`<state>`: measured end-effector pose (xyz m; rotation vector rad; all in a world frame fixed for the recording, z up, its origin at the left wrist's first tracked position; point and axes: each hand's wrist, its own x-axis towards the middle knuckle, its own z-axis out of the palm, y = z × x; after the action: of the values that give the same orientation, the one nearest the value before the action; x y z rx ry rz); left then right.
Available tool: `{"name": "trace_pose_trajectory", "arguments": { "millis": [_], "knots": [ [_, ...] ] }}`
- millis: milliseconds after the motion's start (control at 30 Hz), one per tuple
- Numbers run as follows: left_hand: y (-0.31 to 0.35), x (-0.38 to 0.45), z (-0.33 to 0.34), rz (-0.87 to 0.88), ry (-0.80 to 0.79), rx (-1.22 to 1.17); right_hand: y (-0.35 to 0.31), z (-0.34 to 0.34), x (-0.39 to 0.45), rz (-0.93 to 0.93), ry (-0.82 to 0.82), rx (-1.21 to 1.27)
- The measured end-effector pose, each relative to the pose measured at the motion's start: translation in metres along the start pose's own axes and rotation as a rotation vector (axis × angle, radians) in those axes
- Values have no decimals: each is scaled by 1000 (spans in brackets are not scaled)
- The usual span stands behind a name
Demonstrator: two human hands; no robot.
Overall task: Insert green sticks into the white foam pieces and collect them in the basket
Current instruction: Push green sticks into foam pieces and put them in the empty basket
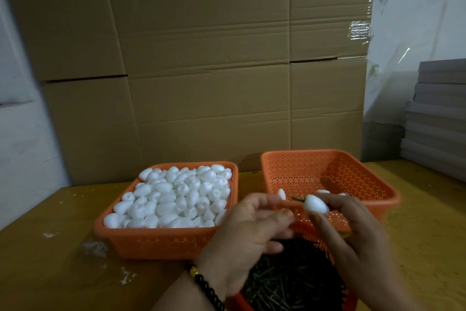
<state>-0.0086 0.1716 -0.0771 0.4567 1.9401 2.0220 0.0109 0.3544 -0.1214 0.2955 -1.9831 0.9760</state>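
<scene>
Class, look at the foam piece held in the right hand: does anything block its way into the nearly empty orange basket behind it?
Nothing visible does. The right hand holds the foam piece just above the near rim of the open basket.

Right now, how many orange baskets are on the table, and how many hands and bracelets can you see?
Orange baskets: 3, namely the full foam-piece basket, the nearly empty collecting basket, and the round stick basket under the hands
Hands: 2, the left hand and the right hand, which holds a foam piece
Beaded bracelets: 1
Total: 6
</scene>
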Motion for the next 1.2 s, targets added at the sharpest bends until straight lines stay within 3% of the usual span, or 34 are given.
{"name": "trace_pose_trajectory", "arguments": {
  "millis": [167, 233, 333, 533, 700, 833, 967, 1100, 1200],
  "knots": [
    [17, 2, -50, 227, 415, 833, 18, -11, 9, 218, 28, -45],
    [18, 4, -72, 190, 546, 1090, 23, -14, 13, 247, 30, -129],
    [16, 8, -97, 88, 618, 1262, 36, -17, 15, 275, 35, -320],
    [8, 13, -120, -115, 525, 1402, 55, -18, 15, 319, -14, -525],
    [5, 14, -120, -174, 438, 1452, 60, -17, 17, 306, -55, -648],
    [3, 13, -114, -196, 379, 1484, 58, -17, 15, 313, -75, -625],
    [5, 13, -108, -269, 316, 1427, 38, -17, 13, 140, -50, -491],
    [7, 12, -105, -252, 345, 1402, 9, -17, 10, -52, -345, -280],
    [8, 10, -102, -195, 389, 1357, 0, -13, 7, -95, -665, -320]
  ]
}}
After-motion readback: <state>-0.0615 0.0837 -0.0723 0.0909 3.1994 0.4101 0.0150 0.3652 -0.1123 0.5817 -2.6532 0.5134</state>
